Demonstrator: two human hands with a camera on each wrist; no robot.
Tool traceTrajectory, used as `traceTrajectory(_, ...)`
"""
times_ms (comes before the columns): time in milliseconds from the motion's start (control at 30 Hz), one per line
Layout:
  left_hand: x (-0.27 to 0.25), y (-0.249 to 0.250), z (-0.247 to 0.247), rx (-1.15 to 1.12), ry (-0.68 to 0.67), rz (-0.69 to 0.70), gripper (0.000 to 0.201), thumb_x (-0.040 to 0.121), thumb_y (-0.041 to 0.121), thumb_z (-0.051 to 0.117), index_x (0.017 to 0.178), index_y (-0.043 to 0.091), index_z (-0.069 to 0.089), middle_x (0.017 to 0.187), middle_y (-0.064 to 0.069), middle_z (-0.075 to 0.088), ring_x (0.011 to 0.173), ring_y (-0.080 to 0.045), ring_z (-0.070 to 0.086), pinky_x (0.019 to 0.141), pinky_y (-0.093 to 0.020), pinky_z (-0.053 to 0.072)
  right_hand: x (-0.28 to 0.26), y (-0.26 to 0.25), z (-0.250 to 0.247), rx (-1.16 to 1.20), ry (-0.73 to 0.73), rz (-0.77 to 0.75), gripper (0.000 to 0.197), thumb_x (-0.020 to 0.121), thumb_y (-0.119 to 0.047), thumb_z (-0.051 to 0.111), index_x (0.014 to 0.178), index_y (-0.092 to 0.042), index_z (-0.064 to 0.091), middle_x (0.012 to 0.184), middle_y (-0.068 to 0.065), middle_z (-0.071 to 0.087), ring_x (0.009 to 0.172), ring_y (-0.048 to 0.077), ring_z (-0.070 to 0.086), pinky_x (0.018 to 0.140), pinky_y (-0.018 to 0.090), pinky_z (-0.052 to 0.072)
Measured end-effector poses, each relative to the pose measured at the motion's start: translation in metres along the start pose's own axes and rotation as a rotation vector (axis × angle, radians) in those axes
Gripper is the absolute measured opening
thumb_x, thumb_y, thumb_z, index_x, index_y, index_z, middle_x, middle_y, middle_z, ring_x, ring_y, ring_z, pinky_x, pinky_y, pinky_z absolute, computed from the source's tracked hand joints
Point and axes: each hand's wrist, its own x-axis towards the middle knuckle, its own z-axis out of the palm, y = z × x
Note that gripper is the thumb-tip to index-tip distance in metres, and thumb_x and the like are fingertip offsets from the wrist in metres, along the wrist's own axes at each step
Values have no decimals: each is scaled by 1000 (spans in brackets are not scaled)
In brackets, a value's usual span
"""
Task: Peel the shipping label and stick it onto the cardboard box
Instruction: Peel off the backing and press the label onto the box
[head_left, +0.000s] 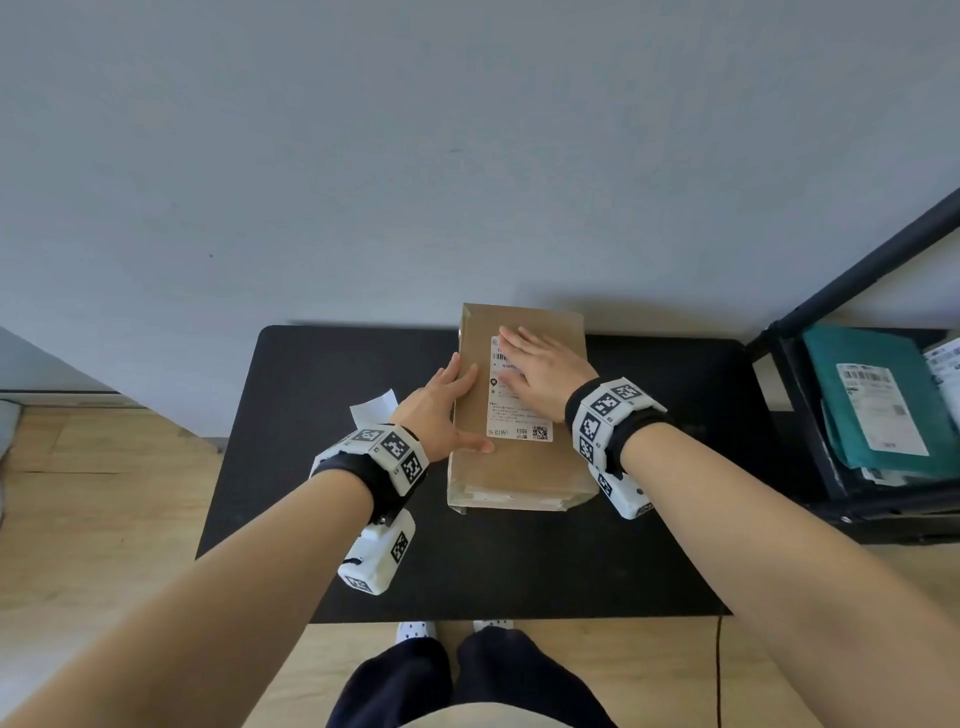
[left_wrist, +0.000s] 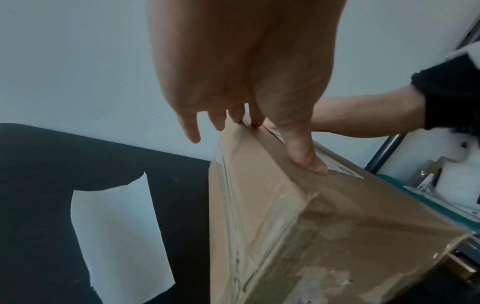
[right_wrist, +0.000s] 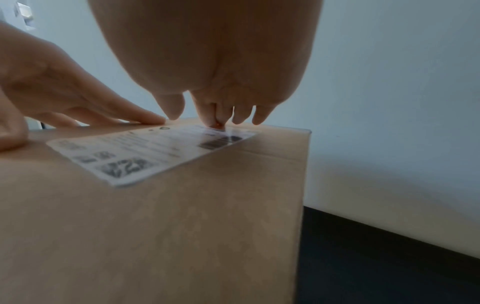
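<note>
From the head view we see the box lying flat on the black table, near the wall. The label lies on the box's top face, printed side up. Our right hand lies flat on the label's far part, fingers straight and together, gripping nothing. Our left hand rests along the box's left edge, fingers extended, thumb on the top face just beside the label. A white backing sheet lies on the table left of the box, partly hidden by the left wrist. To the right stands a dark shelf holding a teal parcel with its own label.

In the left wrist view, the left hand spreads over the box: thumb pressed on the top face, fingertips touching the upper left edge, nothing grasped. The backing sheet lies flat on the table, apart from the box.

In the right wrist view, the right hand presses its straight fingertips onto the far end of the label, which lies flat on the box. The left hand touches the box top beside the label.
</note>
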Motion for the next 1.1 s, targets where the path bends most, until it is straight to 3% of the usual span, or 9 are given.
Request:
traceTrajectory(233, -1, -4, 0, 97, -28, 21, 114, 65, 51, 80, 151, 34, 8, 161, 12, -7, 149, -11, 8, 119, -37, 25, 5, -3, 0, 45, -14, -37, 53, 102, -29, 24, 151, -12, 13, 162, 0, 6, 149, 15, 6, 122, 31, 5)
traceTrajectory(466, 0, -5, 3, 100, -19, 27, 114, 65, 50, 80, 151, 35, 7, 161, 13, -8, 149, -11, 5, 118, -36, 26, -28, -16, 13, 44, -24, -89, 53, 103, -29, 24, 151, -13, 12, 162, -1, 5, 149, 13, 3, 120, 27, 2)
traceTrajectory(833, 0, -7, 4, 123, -24, 33, 114, 67, 52, 77, 151, 33, 4, 161, 10, -8, 149, -14, -4, 120, -41, 16, -77, -34, 44, 41, -26, -145, 52, 103, -30, 26, 151, -18, 11, 162, -3, 5, 149, 12, 3, 118, 25, 0)
traceTrajectory(1099, -1, -7, 4, 141, -23, 16, 114, 67, 53, 76, 151, 34, 2, 161, 8, -8, 149, -16, -6, 121, -43, 14, -109, -12, 58, 55, 51, -100, 55, 102, -33, 27, 152, -18, 9, 162, -3, 5, 148, 8, 3, 114, 19, -5)
